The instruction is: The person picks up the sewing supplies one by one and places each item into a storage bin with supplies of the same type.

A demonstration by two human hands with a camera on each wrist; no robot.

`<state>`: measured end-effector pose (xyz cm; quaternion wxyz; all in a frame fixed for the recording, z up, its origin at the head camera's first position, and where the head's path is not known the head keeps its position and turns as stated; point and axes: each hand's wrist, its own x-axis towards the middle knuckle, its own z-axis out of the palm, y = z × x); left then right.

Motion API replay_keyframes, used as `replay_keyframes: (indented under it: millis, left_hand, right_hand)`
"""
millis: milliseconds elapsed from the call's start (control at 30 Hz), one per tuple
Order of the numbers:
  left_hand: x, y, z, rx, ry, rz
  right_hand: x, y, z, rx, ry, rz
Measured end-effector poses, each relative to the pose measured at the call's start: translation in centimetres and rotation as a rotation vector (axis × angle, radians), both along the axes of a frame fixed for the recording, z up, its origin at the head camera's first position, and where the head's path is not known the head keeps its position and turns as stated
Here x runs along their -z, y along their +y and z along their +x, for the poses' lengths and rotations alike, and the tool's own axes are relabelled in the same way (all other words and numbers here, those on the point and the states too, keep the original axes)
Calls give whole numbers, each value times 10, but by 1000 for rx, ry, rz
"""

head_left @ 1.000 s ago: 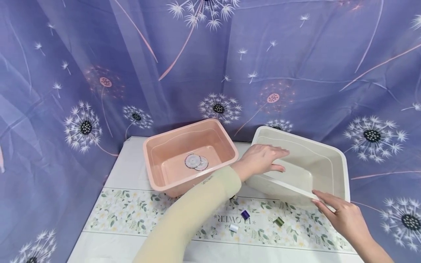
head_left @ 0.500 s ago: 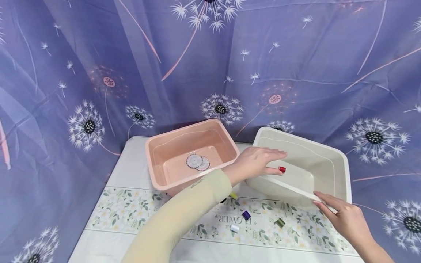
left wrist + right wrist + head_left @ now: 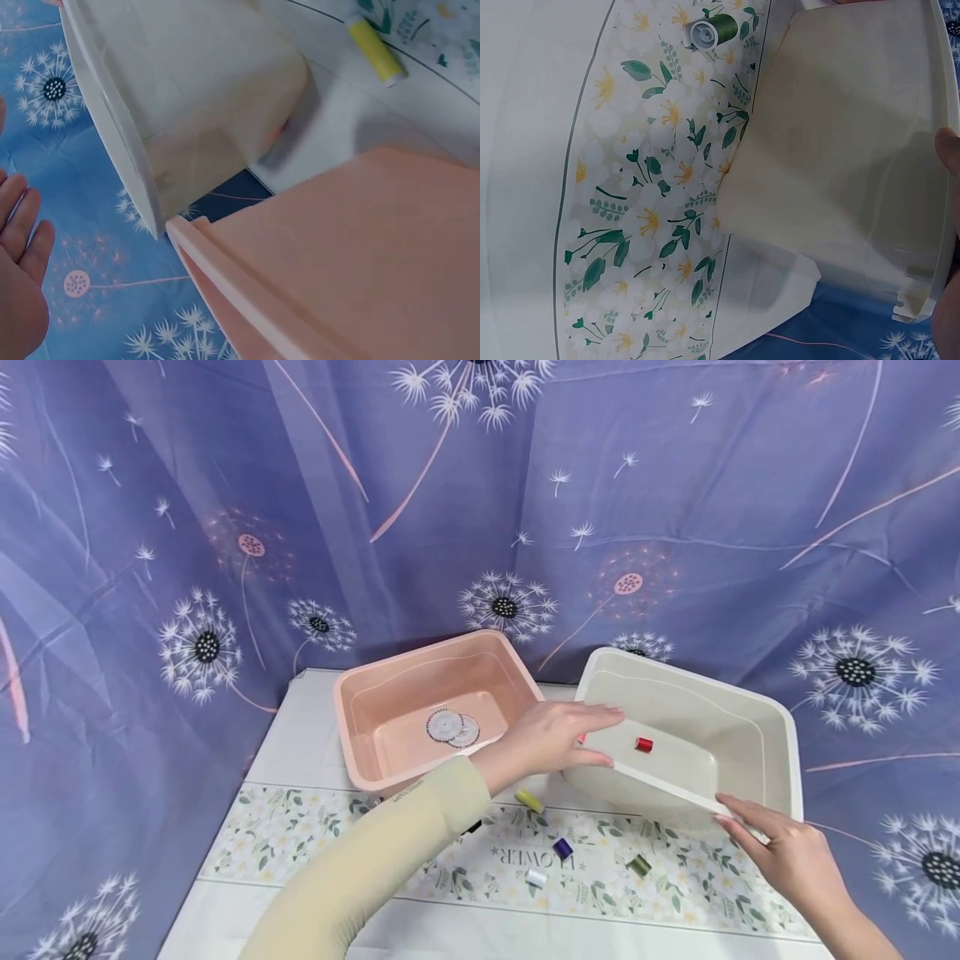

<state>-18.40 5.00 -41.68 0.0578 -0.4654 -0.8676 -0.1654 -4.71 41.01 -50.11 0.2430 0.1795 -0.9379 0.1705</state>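
Over the near left corner of the white bin [image 3: 660,783], my left hand [image 3: 551,737] hovers with its fingers extended and no object visibly held. A red spool [image 3: 643,744] lies on the bin's floor. Something small and red shows between thumb and fingers; whether it is in the bin, I cannot tell. My right hand [image 3: 787,852] pinches the bin's near rim toward the right corner. The left wrist view catches part of my left hand [image 3: 21,262], fingers loosely extended; in the right wrist view, fingers of my right hand [image 3: 948,150] touch the rim.
Two round pin wheels [image 3: 445,725] overlap inside the pink bin [image 3: 420,664] on the left. Before the bins lie yellow [image 3: 529,801], purple [image 3: 562,848], white [image 3: 536,877] and green [image 3: 639,865] spools, with a black one [image 3: 474,827] partly behind the sleeve.
My left hand has moved left from over the white bin toward the pink one. The red spool and the yellow spool have come into view. My right hand keeps its place on the rim.
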Motion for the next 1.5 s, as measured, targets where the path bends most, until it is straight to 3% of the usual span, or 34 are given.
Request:
replay_keyframes:
  millis: [100,267,500,733,867,1000,1300,1500]
  left_hand:
    - [4,-9,3,0,18,22]
    - [14,-23,10,-10,103,95]
    - [31,-39,24,-66,168,187]
    - [50,-49,37,-68,76,251]
    - [61,-51,43,-80,61,283]
    - [70,-53,49,-125,54,260]
    - [92,-51,63,-250,-49,151]
    - [110,-49,70,-319,-129,137]
  right_hand:
    - [0,0,-1,5,-5,2]
    - [0,0,-1,10,-12,-1]
    - [1,1,-1,-3,-8,-13]
    - [1,0,0,11,-24,-10]
    - [1,0,0,7,-18,-10]
    - [2,0,-1,7,-15,-7]
    - [2,1,-1,6,-16,-6]
    - [2,1,-1,-3,-10,1]
